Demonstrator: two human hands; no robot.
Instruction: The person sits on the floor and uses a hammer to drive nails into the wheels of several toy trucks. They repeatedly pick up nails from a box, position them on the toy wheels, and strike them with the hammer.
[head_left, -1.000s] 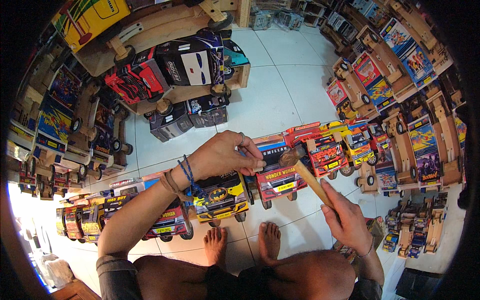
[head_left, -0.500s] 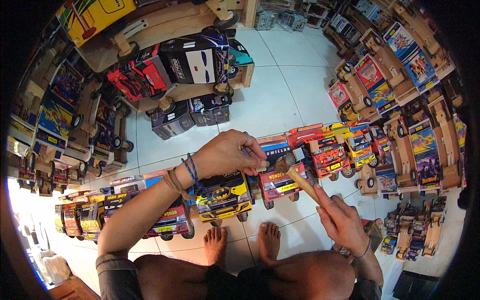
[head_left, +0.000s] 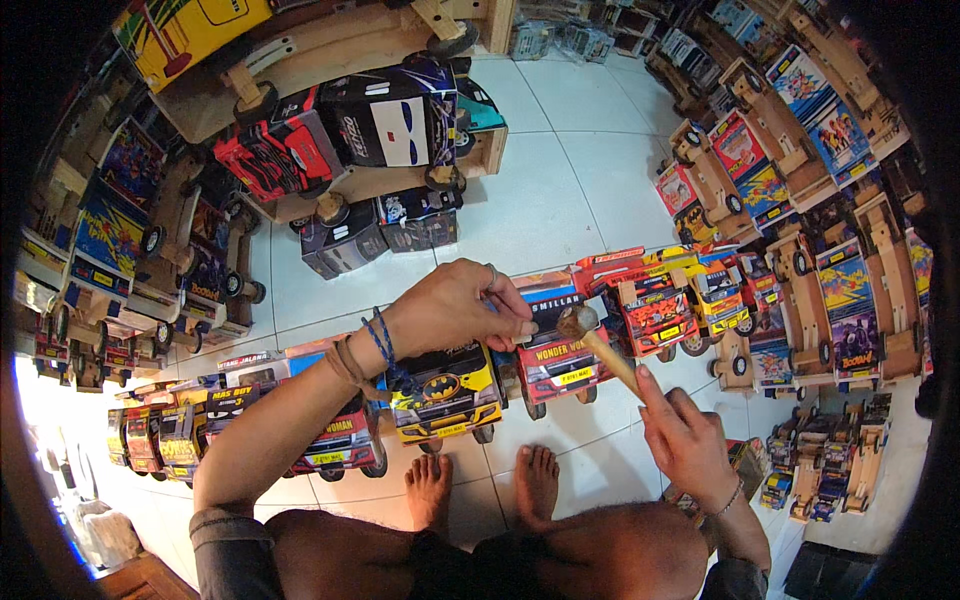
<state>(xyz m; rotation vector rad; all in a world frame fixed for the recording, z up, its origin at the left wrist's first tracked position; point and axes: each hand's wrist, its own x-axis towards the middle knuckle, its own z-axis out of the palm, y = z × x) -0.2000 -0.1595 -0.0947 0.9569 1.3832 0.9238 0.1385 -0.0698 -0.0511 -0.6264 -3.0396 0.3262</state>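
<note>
My left hand (head_left: 465,305) is closed in a pinch on a small pale piece (head_left: 524,331) at the left front edge of a red toy truck's cab. That red toy truck (head_left: 562,358) has a dark windscreen and stands in a row with others. My right hand (head_left: 688,445) is wrapped round the wooden handle of a hammer (head_left: 612,360). The hammer's head is over the truck's windscreen, to the right of my left fingertips; I cannot tell whether it touches. Left of the red truck, below my left wrist, stands a yellow and black toy truck (head_left: 447,395).
More toy trucks (head_left: 335,440) line up to the left and right. Larger toy trucks (head_left: 350,130) stand at the far left on the tiled floor (head_left: 545,190). Stacks of wooden toy trucks (head_left: 790,150) rise along both sides. My bare feet (head_left: 537,480) are close to the row.
The hammer and my right hand have shifted slightly to the right. My left hand stays in place with its pinch on the small pale piece.
</note>
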